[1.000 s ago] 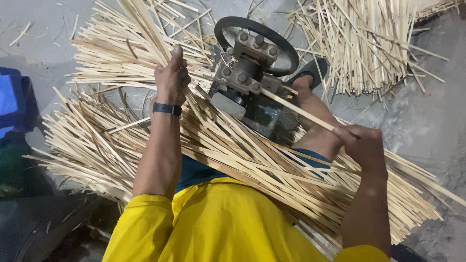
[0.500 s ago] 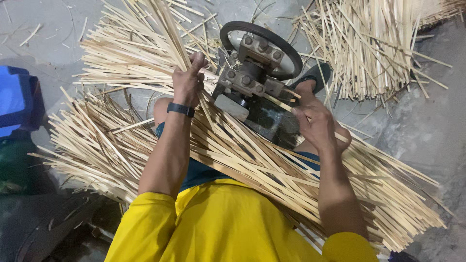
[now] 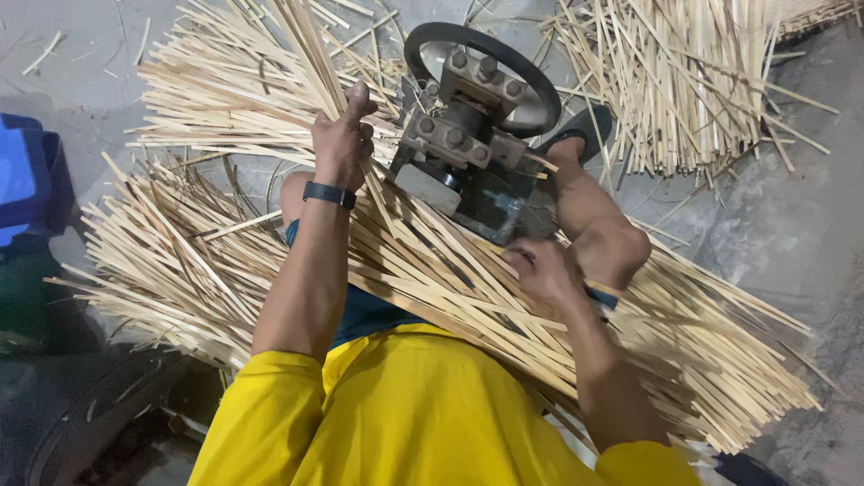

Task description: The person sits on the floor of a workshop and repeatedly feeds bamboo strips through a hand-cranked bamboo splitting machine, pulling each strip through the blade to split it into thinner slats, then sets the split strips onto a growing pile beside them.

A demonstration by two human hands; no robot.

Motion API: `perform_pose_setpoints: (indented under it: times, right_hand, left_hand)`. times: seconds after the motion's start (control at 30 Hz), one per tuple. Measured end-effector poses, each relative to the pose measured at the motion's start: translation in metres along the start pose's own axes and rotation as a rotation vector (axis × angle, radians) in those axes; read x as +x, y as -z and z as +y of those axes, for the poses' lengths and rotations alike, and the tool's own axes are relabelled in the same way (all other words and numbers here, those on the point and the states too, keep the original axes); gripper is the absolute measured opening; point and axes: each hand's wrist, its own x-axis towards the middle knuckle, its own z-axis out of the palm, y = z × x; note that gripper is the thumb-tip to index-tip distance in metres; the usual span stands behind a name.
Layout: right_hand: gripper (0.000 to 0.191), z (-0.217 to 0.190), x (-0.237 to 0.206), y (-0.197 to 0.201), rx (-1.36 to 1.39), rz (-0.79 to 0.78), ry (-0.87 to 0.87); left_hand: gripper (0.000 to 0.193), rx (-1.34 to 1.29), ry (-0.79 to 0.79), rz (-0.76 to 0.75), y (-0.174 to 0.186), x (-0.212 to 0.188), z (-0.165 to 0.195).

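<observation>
My left hand [image 3: 342,135], with a dark band on its wrist, is closed around a few thin bamboo strips [image 3: 301,45] that stick up and away from me. A metal splitting machine [image 3: 468,135] with a black wheel stands on the floor between my legs. My right hand [image 3: 540,265] rests on the big bundle of bamboo strips [image 3: 450,279] lying across my lap, fingers pinching a strip near the machine's near side. My right knee [image 3: 612,247] sits just beside that hand.
Heaps of bamboo strips lie at the far left [image 3: 207,99], near left [image 3: 153,261] and far right [image 3: 684,81] on the grey concrete floor [image 3: 792,225]. A blue object [image 3: 27,180] is at the left edge. My foot wears a dark sandal [image 3: 576,130].
My left hand lifted strips from the far pile and raised them beside the machine. My right hand came in from the right end of the lap bundle to a spot close to the machine.
</observation>
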Motion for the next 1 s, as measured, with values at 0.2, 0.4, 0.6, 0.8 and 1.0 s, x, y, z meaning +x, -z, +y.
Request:
perform_pose_setpoints:
  times: [0.2, 0.4, 0.6, 0.8, 1.0]
  right_hand:
    - [0.015, 0.004, -0.023, 0.017, -0.080, 0.431, 0.341]
    - [0.010, 0.044, -0.027, 0.040, -0.260, 0.563, 0.288]
    - [0.021, 0.103, -0.045, 0.085, -0.040, 0.587, 0.129]
    - [0.019, 0.152, -0.039, 0.088, 0.018, 0.652, 0.098]
    - [0.014, 0.154, -0.028, 0.081, -0.437, 0.713, 0.305]
  left_hand:
    - [0.047, 0.047, -0.010, 0.042, 0.007, -0.001, 0.004]
    - [0.049, 0.053, -0.024, 0.045, 0.008, 0.000, 0.002]
    - [0.051, 0.065, -0.007, 0.086, 0.015, 0.002, 0.005]
    - [0.052, 0.082, -0.004, 0.088, 0.014, -0.001, 0.002]
    - [0.053, 0.042, -0.023, 0.084, 0.021, 0.000, 0.008]
